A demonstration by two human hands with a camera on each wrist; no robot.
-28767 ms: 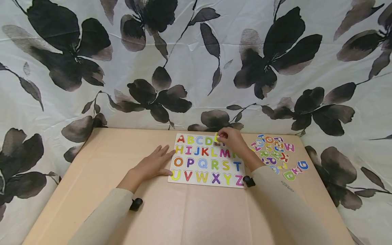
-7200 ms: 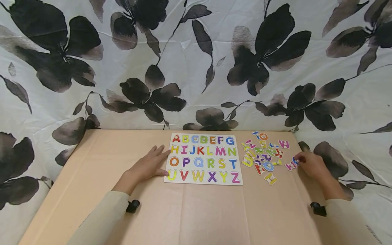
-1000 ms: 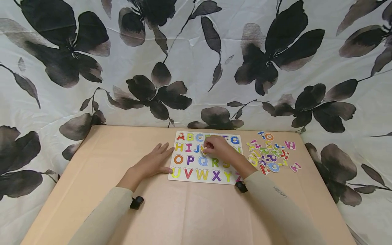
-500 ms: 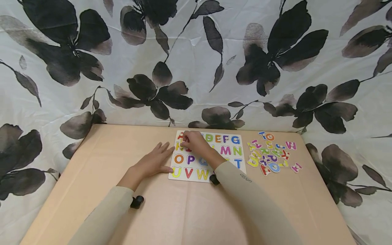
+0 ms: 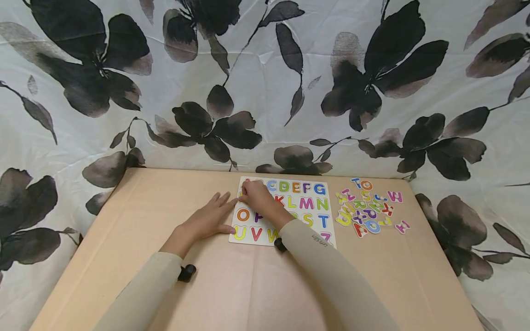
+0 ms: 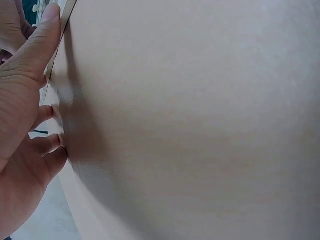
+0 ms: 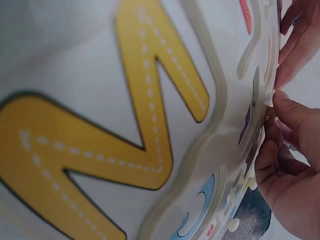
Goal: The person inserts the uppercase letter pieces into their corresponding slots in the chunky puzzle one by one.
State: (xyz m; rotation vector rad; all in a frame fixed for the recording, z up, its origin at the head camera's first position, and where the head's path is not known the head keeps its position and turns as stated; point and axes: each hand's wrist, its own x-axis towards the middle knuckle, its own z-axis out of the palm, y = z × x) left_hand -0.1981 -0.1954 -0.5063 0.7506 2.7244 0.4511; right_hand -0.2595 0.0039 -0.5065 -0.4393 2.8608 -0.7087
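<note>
A white alphabet puzzle board [image 5: 247,224] lies near the table's back edge. My left hand [image 5: 204,221] rests flat at its left edge, fingers spread, the thumb by the U; the left wrist view shows this thumb [image 6: 42,42] on the board's edge. Over the left end of the second row, my right hand [image 5: 261,198] pinches a small letter puzzle piece, mostly hidden by the fingers. The right wrist view has my right hand's fingertips [image 7: 272,107] at the piece's knob, low against the board. Knobbed letters such as the C [image 5: 271,185] fill visible top-row places.
Several loose letter pieces [image 5: 361,208] lie in a cluster right of the board. A pink H [image 5: 402,227] sits apart from them. Behind the table [image 5: 182,303] hangs a white cloth [image 5: 265,69] with dark flowers.
Since the oldest frame, E, F and G pieces have come onto the top row. Lately my right hand has carried a piece leftward from mid-board to the second row's left end. My left hand stays put.
</note>
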